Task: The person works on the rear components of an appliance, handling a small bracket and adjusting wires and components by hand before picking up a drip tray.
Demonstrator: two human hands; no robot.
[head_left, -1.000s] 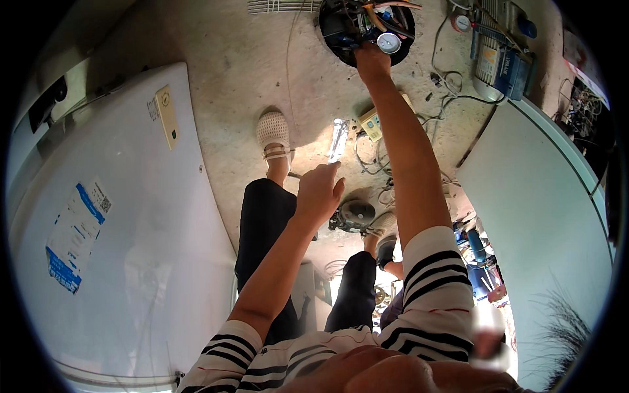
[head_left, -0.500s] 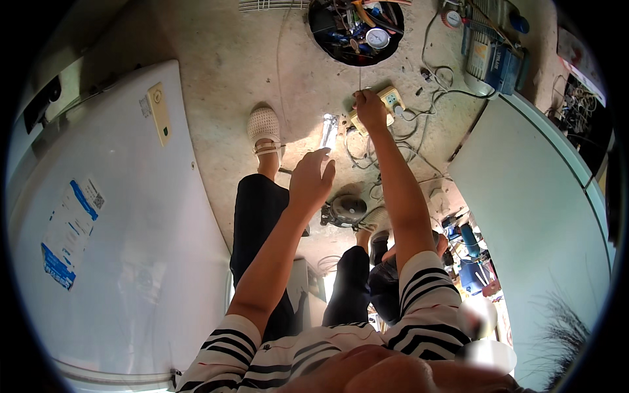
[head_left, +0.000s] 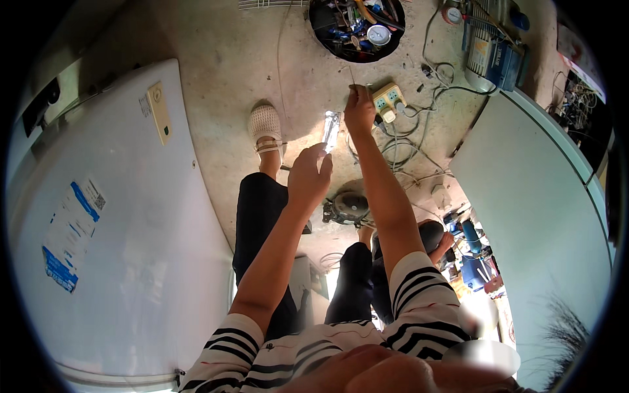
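My left hand is at the middle, its fingertips closed on the lower end of a shiny silvery packet that catches the sunlight. Its contents cannot be made out. To the right and farther off, my right hand pinches a thin rod, which points away from me toward a round black tub of tools. Right beside that hand lies a cream power strip with plugs in it.
The black tub holds tools and a gauge. Grey cables coil on the floor near a dark compressor. A white appliance panel flanks the left, a pale green one the right. Another person's hand shows at lower right.
My right hand has moved left and slightly farther away with the rod, uncovering more of the power strip. The left hand and packet have barely shifted. The other person's arm and knee have come more into view.
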